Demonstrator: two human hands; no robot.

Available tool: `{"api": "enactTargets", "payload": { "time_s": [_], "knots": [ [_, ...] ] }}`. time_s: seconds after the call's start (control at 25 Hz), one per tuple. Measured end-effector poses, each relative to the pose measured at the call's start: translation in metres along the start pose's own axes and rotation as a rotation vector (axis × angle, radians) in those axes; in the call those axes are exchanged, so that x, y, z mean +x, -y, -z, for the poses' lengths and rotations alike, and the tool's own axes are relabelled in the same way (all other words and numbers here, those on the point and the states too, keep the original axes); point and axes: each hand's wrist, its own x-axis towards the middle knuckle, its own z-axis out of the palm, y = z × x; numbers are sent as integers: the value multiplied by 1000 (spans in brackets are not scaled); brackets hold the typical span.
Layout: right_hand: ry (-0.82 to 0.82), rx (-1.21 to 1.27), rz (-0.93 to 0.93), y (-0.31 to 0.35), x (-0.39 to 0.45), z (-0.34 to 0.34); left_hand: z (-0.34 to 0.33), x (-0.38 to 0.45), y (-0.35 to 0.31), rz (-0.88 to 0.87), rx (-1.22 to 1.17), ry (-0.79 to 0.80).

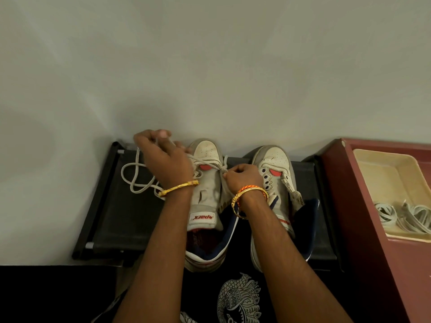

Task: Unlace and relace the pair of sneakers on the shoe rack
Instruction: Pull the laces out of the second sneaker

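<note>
Two worn white sneakers stand side by side, toes to the wall, on a black shoe rack [112,220]. The left sneaker [207,183] has a grey lace [137,180] crossing its lowest eyelets near the toe. My left hand [163,159] pinches one end of that lace, raised over the shoe's left side; slack lace loops on the rack to the left. My right hand [242,178] pinches the other lace end at the shoe's right eyelet row. The right sneaker [277,183] shows bare eyelets and no lace.
A plain pale wall rises just behind the rack. At the right stands a maroon cabinet [373,229] with a cream tray [396,169] holding a bundle of white laces [405,215]. Dark printed clothing fills the bottom of the view.
</note>
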Motion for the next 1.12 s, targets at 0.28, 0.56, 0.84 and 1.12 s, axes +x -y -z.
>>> {"api": "enactTargets", "payload": {
  "time_s": [0.28,0.56,0.84,1.12],
  "knots": [
    [-19,-3,3,0,-2,-2,35,37,-3,-18,96,-287],
    [-29,-27,7,1,-1,-3,7,-16,14,-234,1378,864],
    [-31,-34,12,1,-1,-5,-1,-16,21,-63,1151,753],
    [6,-29,14,2,-1,-3,0,-8,15,-3,544,295]
  ]
}}
